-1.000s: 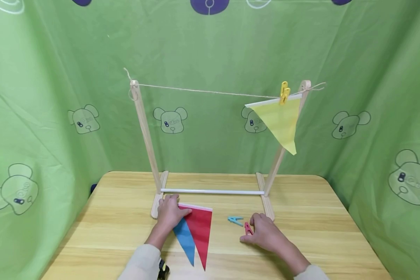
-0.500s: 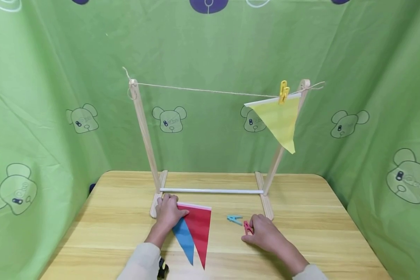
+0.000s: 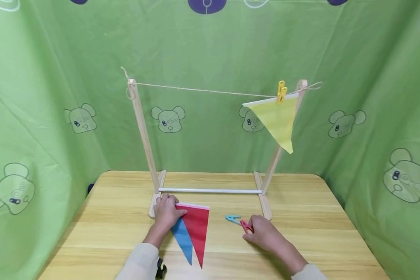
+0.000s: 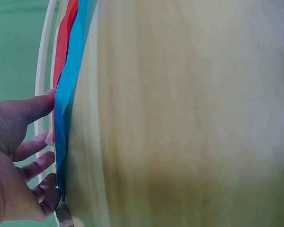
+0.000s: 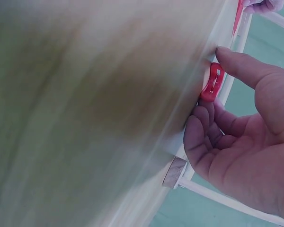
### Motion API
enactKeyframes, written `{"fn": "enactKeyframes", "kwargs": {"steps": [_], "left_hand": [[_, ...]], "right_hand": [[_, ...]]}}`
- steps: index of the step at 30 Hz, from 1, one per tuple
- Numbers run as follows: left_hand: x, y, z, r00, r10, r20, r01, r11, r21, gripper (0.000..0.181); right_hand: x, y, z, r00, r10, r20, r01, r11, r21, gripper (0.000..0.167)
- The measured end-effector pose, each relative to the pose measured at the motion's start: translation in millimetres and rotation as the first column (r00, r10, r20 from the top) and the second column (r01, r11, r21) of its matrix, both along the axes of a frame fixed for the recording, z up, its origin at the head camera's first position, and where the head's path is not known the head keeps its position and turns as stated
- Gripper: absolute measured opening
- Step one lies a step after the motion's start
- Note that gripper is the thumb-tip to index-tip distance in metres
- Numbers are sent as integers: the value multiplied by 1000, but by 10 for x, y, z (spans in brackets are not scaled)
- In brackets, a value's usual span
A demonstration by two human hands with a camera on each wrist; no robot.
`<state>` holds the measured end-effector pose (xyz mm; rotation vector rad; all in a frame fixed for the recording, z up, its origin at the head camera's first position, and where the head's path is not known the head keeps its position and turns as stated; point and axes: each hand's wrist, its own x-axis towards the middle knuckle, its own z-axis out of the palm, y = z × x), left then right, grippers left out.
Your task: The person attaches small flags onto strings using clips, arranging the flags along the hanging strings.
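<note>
Got a left hand (image 3: 165,213) well in from the table's (image 3: 101,233) left edge, fingers loosely spread, thumb laid on a red pennant (image 3: 198,225) overlapping a blue pennant (image 3: 183,239); also got a right hand (image 3: 264,233) with curled fingers, pinching a red clothespin (image 5: 212,78) right of centre, well short of the right edge; just beside that, a light blue clothespin (image 3: 230,218); toward the far edge, a wooden stand (image 3: 144,136) with twine (image 3: 203,90) strung across, plus a yellow pennant (image 3: 278,120) hung by a yellow clothespin (image 3: 282,94); behind everything, a green curtain (image 3: 210,50)
</note>
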<state>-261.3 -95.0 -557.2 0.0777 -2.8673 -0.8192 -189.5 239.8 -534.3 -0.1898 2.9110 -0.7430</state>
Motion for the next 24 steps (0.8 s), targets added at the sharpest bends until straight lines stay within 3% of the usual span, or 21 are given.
{"fn": "enactKeyframes", "kwargs": {"steps": [18, 24], "left_hand": [[9, -10, -16, 999, -31, -23, 32, 998, 52, 24], [-10, -43, -33, 995, -64, -78, 69, 996, 63, 23]], "right_hand": [[-6, 13, -35, 1000, 0, -4, 0, 1000, -16, 36], [-10, 17, -31, 1000, 1, -3, -1, 1000, -23, 36]]}}
